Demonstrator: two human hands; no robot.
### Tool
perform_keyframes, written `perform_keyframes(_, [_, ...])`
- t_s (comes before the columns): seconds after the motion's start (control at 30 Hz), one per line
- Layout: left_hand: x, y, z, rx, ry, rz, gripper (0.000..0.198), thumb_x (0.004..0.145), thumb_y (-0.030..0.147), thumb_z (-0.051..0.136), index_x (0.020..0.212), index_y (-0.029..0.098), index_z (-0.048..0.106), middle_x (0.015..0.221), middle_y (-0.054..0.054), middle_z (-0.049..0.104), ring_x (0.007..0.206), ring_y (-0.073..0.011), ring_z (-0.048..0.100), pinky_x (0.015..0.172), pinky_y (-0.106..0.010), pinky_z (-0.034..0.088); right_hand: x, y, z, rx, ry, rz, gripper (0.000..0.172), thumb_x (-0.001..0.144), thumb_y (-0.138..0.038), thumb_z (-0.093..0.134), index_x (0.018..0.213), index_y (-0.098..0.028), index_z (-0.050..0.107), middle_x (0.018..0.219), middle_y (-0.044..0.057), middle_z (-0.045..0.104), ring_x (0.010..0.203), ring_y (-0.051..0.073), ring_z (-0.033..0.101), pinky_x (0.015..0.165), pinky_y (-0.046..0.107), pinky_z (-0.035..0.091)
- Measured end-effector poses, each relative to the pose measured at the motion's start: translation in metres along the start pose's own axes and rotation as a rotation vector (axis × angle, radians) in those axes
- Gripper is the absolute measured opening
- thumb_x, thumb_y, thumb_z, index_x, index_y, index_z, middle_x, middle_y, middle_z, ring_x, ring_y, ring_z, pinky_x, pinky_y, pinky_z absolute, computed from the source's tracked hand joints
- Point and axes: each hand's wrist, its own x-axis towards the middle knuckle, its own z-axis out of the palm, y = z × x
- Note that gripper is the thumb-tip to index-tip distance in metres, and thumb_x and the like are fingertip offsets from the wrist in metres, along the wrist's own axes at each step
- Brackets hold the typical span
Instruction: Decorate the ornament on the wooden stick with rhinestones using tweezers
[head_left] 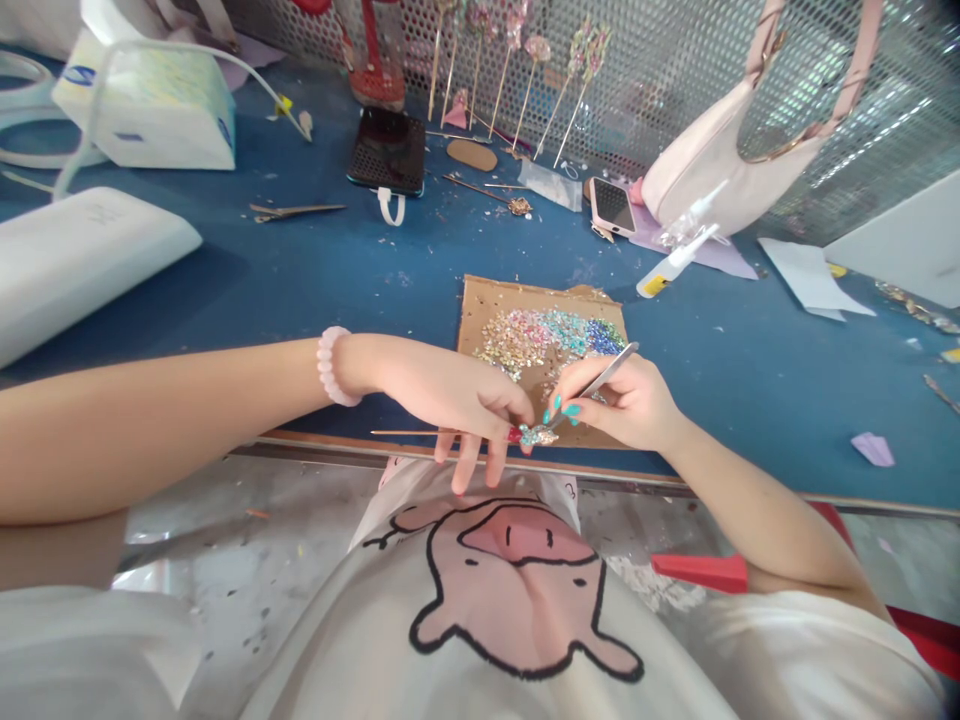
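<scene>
My left hand [469, 400], with a pink bead bracelet at the wrist, holds a thin stick [409, 433] level near the table's front edge. At the stick's right end is a small ornament [538, 435] covered in glittering rhinestones, with a red part beside the fingers. My right hand [626, 400] is closed on metal tweezers [611, 368], whose tips reach down to the ornament. Fingers hide part of the tips. Under and behind both hands lies a cardboard sheet [474, 300] spread with loose rhinestones [525, 335] in pink, gold, turquoise and blue.
A glue bottle [671, 268], a phone [613, 206] and a white handbag [720, 150] are at the back right. Scissors [296, 211], a black phone [386, 150] and a tissue pack [161, 110] stand further left. Several decorated sticks [499, 85] lean against the mesh.
</scene>
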Motion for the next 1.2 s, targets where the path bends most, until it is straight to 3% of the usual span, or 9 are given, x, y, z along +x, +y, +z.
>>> perform_keyframes(0.13, [0.0001, 0.0014, 0.0009, -0.023, -0.006, -0.034, 0.010, 0.079, 0.037, 0.061, 0.086, 0.040, 0.067, 0.094, 0.006, 0.074, 0.077, -0.0262, 0.072, 0.049, -0.037, 0.056, -0.0001, 0.0003, 0.0003, 0.010, -0.001, 0.003, 0.012, 0.089, -0.031, 0.065, 0.087, -0.018, 0.066, 0.075, 0.003, 0.070, 0.064, 0.013, 0.066, 0.058, 0.025, 0.050])
perform_keyframes(0.4, [0.0003, 0.0029, 0.0013, -0.019, 0.002, -0.038, 0.006, 0.077, 0.031, 0.061, 0.079, 0.037, 0.062, 0.080, 0.006, 0.073, 0.070, -0.0243, 0.070, 0.046, -0.034, 0.052, -0.0004, -0.0016, 0.0004, 0.003, 0.001, 0.003, 0.012, 0.089, -0.030, 0.066, 0.086, -0.018, 0.067, 0.076, 0.004, 0.071, 0.065, 0.014, 0.067, 0.060, 0.025, 0.051])
perform_keyframes(0.67, [0.0007, 0.0055, 0.0020, -0.024, -0.011, -0.086, 0.015, 0.068, 0.030, 0.070, 0.077, 0.038, 0.063, 0.082, 0.009, 0.072, 0.072, -0.0243, 0.069, 0.049, -0.035, 0.054, -0.0006, -0.0015, -0.0002, 0.022, -0.006, 0.014, 0.013, 0.089, -0.031, 0.065, 0.087, -0.018, 0.067, 0.078, 0.005, 0.072, 0.066, 0.014, 0.067, 0.062, 0.026, 0.051])
perform_keyframes(0.97, [-0.0003, 0.0042, 0.0018, -0.030, 0.004, -0.055, 0.010, 0.073, 0.038, 0.062, 0.082, 0.041, 0.067, 0.086, 0.006, 0.074, 0.084, -0.0283, 0.070, 0.050, -0.036, 0.054, 0.0014, -0.0030, 0.0011, 0.017, -0.005, -0.010, 0.014, 0.088, -0.031, 0.067, 0.086, -0.017, 0.067, 0.077, 0.006, 0.073, 0.066, 0.014, 0.068, 0.062, 0.027, 0.053])
perform_keyframes(1.07, [-0.0008, 0.0030, 0.0014, -0.005, -0.013, -0.002, 0.011, 0.076, 0.036, 0.061, 0.085, 0.040, 0.066, 0.085, 0.006, 0.074, 0.081, -0.0263, 0.071, 0.048, -0.033, 0.053, 0.0017, -0.0037, 0.0012, 0.012, 0.001, -0.007, 0.014, 0.088, -0.031, 0.067, 0.086, -0.017, 0.067, 0.077, 0.006, 0.073, 0.066, 0.014, 0.068, 0.062, 0.026, 0.053])
perform_keyframes(1.2, [-0.0016, 0.0042, 0.0022, 0.014, -0.012, -0.032, 0.012, 0.076, 0.034, 0.063, 0.088, 0.033, 0.064, 0.090, 0.005, 0.074, 0.077, -0.0236, 0.071, 0.050, -0.031, 0.053, 0.0013, -0.0040, 0.0012, 0.005, 0.000, 0.003, 0.015, 0.088, -0.032, 0.066, 0.086, -0.017, 0.067, 0.077, 0.006, 0.074, 0.067, 0.014, 0.069, 0.063, 0.027, 0.054])
